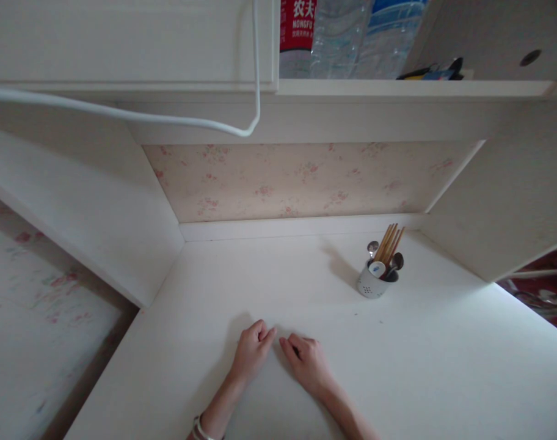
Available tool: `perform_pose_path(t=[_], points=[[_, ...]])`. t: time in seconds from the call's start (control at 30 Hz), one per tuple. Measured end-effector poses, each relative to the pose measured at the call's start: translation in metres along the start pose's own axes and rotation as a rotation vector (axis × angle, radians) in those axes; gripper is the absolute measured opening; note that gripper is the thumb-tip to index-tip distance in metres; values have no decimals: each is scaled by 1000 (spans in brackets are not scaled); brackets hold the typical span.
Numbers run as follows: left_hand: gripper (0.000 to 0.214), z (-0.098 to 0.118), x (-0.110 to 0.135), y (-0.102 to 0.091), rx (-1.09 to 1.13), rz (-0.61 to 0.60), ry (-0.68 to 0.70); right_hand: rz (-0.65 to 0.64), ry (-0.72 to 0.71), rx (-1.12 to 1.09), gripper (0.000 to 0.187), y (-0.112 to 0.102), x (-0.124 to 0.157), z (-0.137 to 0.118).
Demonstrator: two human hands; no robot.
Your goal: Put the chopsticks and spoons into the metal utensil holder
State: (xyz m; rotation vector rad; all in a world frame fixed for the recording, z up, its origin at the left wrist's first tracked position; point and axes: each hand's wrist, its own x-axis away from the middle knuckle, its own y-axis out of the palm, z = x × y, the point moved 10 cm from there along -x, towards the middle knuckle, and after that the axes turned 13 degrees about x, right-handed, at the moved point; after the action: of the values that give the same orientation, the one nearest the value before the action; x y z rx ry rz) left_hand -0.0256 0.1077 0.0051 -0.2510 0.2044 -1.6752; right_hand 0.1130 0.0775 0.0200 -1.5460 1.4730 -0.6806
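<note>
My left hand (254, 349) rests on the white tabletop (168, 366), its fingers curled into a loose fist with nothing seen in them. Close to its right lies my right hand (306, 362), also curled closed, thumb pointing toward the left one; a small gap separates the two. Farther back on the right stands a pale utensil holder (371, 286) with small holes in its side. Wooden chopsticks (388, 242), a metal spoon (372, 247), a darker spoon (397, 261) and a white piece with a blue mark (377, 269) stick out of it.
Above the table runs a shelf (397, 88) holding clear plastic bottles (338, 43), one with a red label. A white cable (187, 120) hangs in front of the cabinet at upper left. Side panels (498, 183) bound the table, with floral wallpaper (283, 180) behind.
</note>
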Motion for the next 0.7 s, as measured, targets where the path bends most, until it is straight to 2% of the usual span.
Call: perform_pose_path(t=[0.7], points=[[42,1,0,0,-2,5,14,-66,20,-22,45,4,0,0]])
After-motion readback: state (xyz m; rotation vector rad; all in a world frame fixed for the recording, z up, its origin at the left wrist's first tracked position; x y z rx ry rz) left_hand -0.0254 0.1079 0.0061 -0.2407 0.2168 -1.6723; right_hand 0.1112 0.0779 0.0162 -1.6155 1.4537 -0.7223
